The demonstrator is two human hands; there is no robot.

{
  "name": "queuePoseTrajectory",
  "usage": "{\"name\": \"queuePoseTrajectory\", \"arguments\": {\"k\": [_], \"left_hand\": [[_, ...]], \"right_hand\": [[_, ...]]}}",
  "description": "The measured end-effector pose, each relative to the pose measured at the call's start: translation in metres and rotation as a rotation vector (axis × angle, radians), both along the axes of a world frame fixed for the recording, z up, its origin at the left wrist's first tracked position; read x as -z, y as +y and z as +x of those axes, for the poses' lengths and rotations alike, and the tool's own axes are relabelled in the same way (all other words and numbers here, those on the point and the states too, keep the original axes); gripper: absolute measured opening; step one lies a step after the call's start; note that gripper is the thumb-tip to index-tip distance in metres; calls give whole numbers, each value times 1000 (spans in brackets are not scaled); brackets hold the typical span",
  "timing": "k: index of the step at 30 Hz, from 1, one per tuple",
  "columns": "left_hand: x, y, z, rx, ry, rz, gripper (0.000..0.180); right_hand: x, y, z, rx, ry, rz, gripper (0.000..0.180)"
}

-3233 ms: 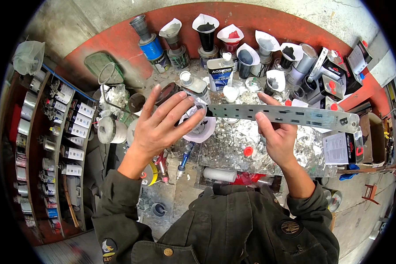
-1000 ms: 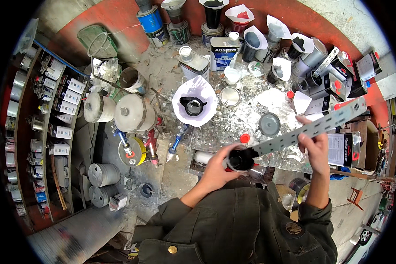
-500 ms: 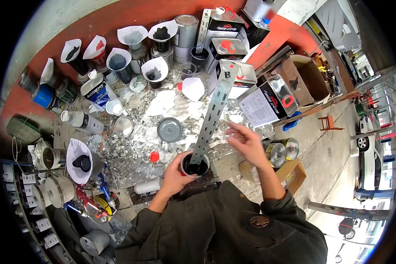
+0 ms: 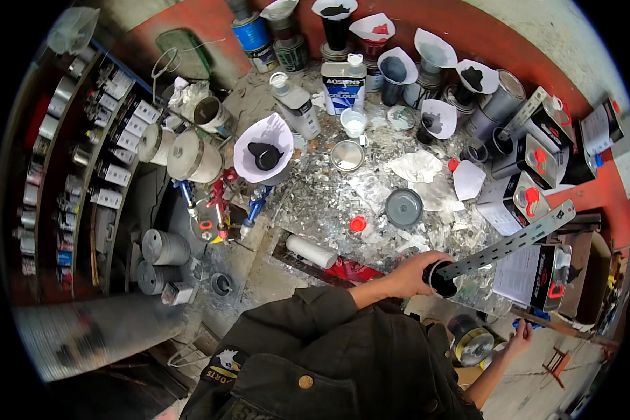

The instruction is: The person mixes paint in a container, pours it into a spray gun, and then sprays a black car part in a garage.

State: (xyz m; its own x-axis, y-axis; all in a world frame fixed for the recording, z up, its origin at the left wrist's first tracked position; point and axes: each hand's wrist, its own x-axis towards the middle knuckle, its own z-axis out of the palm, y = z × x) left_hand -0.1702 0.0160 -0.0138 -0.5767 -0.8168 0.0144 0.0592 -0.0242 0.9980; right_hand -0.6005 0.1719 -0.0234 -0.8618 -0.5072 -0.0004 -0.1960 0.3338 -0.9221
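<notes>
— While the left hand (image 4: pixel 409 274) grips the cup (image 4: pixel 442 278), is mixing under way?
— It seems so: the metal strip (image 4: pixel 511 243) stands slanted in the cup's dark paint, near the bench's (image 4: pixel 308 203) front edge. Pouring looks undone.
— And the right hand (image 4: pixel 519 343)?
— Low, apart, holding nothing; loosely curled.
— Counts?
— One cup, one strip, seven paper funnels (image 4: pixel 262 150) I can see.

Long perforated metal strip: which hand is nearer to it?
Left. The left hand grips a dark paint can in which the long perforated metal strip's lower end rests. The right hand hangs below it, apart, beside a round tin.
</notes>
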Motion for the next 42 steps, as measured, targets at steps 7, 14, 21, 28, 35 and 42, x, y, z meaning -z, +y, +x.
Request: {"name": "queuePoseTrajectory", "arguments": {"k": [7, 14, 21, 28, 35, 42], "left_hand": [[8, -4, -7, -120, 86, 67, 76], [5, -4, 0, -164, 17, 22, 77], [24, -10, -12, -145, 38, 11, 75], [64, -27, -49, -154, 43, 148, 77], [77, -37, -74, -91, 28, 155, 73], [78, -45, -78, -67, -52, 102, 77]], "right_hand": [[18, -33, -53, -227, 271, 28, 106], [42, -60, -53, -301, 276, -126, 94], [81, -45, -73, -26, 509, 186, 79], [82, -28, 24, 35, 35, -58, 83], [22, -45, -5, -153, 265, -109, 100], [30, -62, -42, -179, 323, -16, 116]]}}
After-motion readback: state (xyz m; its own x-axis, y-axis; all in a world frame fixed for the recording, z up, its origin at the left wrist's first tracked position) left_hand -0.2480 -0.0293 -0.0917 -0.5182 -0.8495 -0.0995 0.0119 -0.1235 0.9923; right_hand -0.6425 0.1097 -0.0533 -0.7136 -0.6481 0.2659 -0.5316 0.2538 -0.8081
